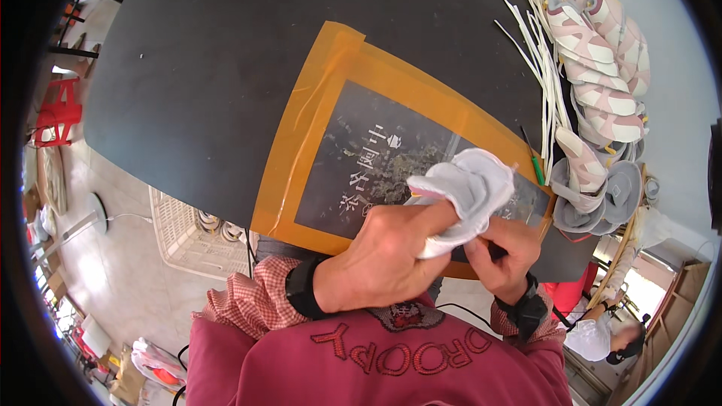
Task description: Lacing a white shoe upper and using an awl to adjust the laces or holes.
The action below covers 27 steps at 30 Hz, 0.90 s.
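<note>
A pale grey and white shoe upper (481, 180) is held up in front of my chest, its soft lining folded and turned outward. My left hand (387, 256) is closed round its left side, with the fingers partly hidden inside the folds. At the lower right edge of the upper, my right hand (508, 256) is closed in a pinch. Whether a lace or thread is also between those fingertips cannot be made out. Beneath both hands lies a dark sheet (368, 158) with pale printing, bordered by wide orange-brown tape (289, 150) on the black table (218, 68).
Several white laces (541, 68) lie along the table's right side. Beside them are stacked pink and white shoe uppers (594, 68), grey ones (579, 195) and a green-handled tool (537, 169). A plastic crate (184, 237) and red stool (59, 113) stand left; another person (598, 338) is at lower right.
</note>
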Motion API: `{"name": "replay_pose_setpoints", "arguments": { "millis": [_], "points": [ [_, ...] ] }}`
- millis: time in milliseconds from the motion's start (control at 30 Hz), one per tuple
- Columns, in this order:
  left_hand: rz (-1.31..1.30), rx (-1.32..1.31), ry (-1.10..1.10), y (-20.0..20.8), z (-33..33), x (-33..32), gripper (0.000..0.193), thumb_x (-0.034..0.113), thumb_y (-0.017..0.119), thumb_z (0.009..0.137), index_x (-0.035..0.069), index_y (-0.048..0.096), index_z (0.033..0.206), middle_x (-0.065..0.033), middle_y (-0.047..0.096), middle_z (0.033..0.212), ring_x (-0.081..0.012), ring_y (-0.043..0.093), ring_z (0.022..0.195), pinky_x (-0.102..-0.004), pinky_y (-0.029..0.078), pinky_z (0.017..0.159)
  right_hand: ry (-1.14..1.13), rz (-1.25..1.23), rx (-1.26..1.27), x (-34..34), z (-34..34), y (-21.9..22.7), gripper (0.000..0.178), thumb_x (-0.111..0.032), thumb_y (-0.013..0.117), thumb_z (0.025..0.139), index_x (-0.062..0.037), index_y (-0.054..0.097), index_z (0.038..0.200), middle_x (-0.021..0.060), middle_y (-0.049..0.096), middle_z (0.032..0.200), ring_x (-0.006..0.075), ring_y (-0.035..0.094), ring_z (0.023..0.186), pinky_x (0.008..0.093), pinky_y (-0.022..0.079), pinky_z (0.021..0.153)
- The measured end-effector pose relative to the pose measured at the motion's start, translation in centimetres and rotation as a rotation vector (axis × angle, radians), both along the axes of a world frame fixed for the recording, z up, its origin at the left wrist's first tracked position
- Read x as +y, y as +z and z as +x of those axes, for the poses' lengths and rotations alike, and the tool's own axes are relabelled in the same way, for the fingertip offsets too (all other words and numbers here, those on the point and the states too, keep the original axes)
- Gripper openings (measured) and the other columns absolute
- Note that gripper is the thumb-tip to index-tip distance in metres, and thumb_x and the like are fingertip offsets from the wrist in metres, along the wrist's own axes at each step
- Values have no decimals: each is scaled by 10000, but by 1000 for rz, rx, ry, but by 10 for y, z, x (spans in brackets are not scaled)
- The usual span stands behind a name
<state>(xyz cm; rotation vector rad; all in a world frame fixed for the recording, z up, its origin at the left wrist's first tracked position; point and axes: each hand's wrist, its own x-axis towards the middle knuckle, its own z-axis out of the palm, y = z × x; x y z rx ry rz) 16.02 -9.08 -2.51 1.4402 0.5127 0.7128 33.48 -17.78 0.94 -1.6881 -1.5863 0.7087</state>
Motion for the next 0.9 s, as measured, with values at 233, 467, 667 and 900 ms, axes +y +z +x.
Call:
{"name": "replay_pose_setpoints", "arguments": {
  "millis": [233,467,667,900],
  "points": [
    [-162,-60,-450,23,-26,20,325,161,495,919,-86,543,1124,-268,537,965,-411,555,931,-415,454,802,45,25,115,-12,10,-5,175,-33,684,722,20,691,889,67,587,606,155,549,479,265,397,461],
    [-20,-23,-278,32,-23,8,271,28,568,880,-77,542,1128,-258,457,1120,-427,556,1001,-440,486,850,75,-53,167,-21,14,-1,171,-51,681,719,24,702,870,82,639,665,168,613,552,269,459,528],
    [-104,22,-344,35,-25,1,327,-21,643,829,-23,560,1145,-235,454,1212,-408,547,1068,-407,483,879,130,-415,405,-32,23,1,654,-305,641,871,20,401,1386,206,499,1359,336,533,1219,466,414,1059],
    [-98,-13,-357,39,-30,-9,291,17,625,877,-21,549,1156,-233,475,1195,-398,575,1029,-407,494,856,216,-490,437,-46,26,3,627,-317,533,939,7,327,1434,220,422,1424,342,471,1280,484,379,1094]
  ]
}}
